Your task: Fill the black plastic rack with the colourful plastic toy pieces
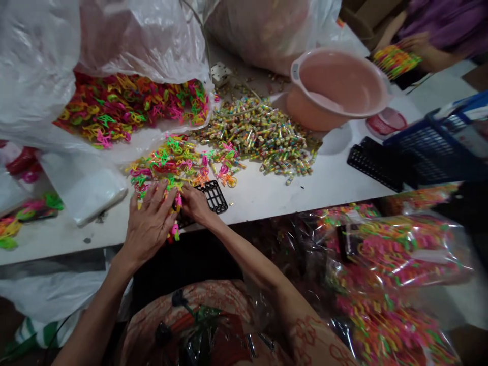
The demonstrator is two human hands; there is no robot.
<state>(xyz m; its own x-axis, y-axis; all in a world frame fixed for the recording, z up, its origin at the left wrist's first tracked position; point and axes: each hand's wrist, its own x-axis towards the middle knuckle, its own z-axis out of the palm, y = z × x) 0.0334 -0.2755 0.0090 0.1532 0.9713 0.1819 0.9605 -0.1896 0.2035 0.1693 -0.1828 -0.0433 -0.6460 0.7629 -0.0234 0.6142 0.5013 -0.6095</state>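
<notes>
My left hand (pixel 150 219) lies palm down with its fingers spread over a heap of small bright plastic pieces (pixel 168 152) in pink, green, yellow and orange. Beside it, my right hand (pixel 196 204) has its fingers curled together above a black plastic grid rack (pixel 216 196); what its fingertips pinch is hidden. The rack's right end shows past that hand, at the table's front edge. Several pink and green pieces (pixel 175 231) stick out from the rack between my two hands.
Small capped tubes (pixel 259 134) are heaped behind the rack. A large plastic bag (pixel 129 109) spills more bright pieces. A pink basin (pixel 335 91), black racks (pixel 375 162) and a blue basket (pixel 423 142) stand to the right. Filled clear bags (pixel 407 254) lie below. Another person's hand (pixel 417 43) holds bright pieces.
</notes>
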